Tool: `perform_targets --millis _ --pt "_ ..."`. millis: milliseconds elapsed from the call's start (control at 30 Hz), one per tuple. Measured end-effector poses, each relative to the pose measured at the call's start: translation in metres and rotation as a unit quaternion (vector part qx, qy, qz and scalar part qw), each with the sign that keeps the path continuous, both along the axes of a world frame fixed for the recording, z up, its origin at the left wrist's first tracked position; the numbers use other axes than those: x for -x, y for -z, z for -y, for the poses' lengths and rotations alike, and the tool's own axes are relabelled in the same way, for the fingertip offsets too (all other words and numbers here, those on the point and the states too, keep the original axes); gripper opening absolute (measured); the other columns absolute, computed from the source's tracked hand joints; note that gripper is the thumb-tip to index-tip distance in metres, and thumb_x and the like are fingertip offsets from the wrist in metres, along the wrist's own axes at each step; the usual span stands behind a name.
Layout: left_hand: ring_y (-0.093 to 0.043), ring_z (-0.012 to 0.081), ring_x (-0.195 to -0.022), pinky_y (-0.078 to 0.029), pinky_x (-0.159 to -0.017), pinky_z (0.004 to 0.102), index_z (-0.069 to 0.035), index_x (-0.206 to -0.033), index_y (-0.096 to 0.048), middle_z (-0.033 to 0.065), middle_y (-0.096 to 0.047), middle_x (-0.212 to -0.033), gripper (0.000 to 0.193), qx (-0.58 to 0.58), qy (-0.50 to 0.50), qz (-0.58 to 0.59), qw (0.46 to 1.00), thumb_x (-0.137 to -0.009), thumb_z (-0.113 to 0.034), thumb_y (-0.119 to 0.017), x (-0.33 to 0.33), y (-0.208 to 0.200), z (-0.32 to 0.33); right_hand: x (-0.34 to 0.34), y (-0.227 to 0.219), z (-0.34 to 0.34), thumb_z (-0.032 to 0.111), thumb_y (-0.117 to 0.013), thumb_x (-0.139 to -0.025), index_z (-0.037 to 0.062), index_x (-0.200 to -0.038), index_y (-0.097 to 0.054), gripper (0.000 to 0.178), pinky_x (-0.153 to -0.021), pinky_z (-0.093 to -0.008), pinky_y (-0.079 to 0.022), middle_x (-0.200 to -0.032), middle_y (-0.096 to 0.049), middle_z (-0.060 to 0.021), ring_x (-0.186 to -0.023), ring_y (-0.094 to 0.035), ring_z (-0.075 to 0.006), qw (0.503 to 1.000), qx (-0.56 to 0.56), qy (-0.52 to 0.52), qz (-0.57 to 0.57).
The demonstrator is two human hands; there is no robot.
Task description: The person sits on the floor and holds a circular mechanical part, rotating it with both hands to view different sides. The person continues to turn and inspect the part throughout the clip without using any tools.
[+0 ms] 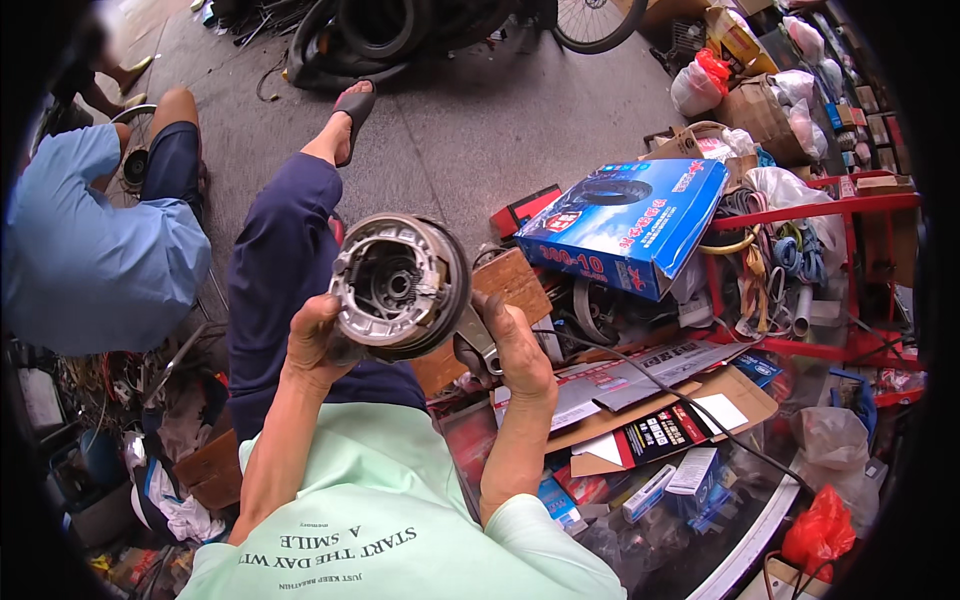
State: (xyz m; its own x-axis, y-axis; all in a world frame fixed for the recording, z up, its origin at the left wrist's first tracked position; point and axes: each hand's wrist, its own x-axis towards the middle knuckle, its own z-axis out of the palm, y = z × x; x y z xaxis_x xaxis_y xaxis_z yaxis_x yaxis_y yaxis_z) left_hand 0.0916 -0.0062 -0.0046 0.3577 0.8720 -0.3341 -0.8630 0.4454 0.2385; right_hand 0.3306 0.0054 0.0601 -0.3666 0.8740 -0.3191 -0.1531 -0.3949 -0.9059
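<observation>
Above my lap I hold up a round metal drum brake, its open face showing a silver ring and a dark hub in the middle. My left hand grips its left rim, fingers closed around the edge and partly hidden behind it. On the other side, my right hand is closed on the brake's lower right, beside a flat metal lever arm that sticks out from it. The fingertips of this hand look dark and grimy. Behind the brake stands a worn wooden box, partly covered.
To my right lie a blue tyre box, flattened cardboard, small cartons and a red metal frame. At left a person in a blue shirt sits near a wheel. Black tyres are piled ahead on the concrete floor.
</observation>
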Motion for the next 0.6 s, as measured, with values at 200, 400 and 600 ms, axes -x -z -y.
perform_targets --millis 200,400,600 --pt "-0.062 0.0345 -0.111 -0.052 -0.095 0.0519 -0.004 -0.135 -0.049 0.0181 -0.059 -0.129 0.073 -0.008 -0.083 0.106 0.991 -0.073 -0.035 -0.074 -0.004 -0.009 0.001 -0.038 0.018 -0.019 0.054 -0.04 -0.1 -0.002 -0.117 -0.063 0.063 -0.044 -0.0208 -0.035 -0.064 -0.057 -0.0023 -0.052 -0.051 -0.0043 0.98 0.045 0.102 0.166" --pt "-0.067 0.028 -0.087 -0.047 -0.058 0.0336 -0.006 -0.13 -0.055 0.0194 -0.064 -0.119 0.087 -0.098 -0.051 0.184 0.977 -0.067 -0.063 -0.073 0.015 -0.008 -0.01 -0.117 0.103 -0.037 0.054 -0.064 -0.082 0.0017 -0.104 -0.068 0.057 -0.088 -0.0522 -0.048 -0.104 -0.068 -0.0238 -0.104 -0.062 -0.0434 0.72 0.121 0.087 0.678" --pt "-0.062 0.0196 -0.081 -0.044 -0.052 0.027 -0.011 -0.126 -0.058 0.0102 -0.063 -0.123 0.068 -0.066 -0.095 0.055 0.992 -0.078 -0.058 -0.067 0.039 -0.01 -0.015 -0.199 0.181 -0.064 0.046 -0.061 -0.084 0.0052 -0.106 -0.067 0.047 -0.09 -0.0517 -0.049 -0.112 -0.065 -0.0248 -0.106 -0.062 -0.043 0.64 0.168 0.147 0.736"
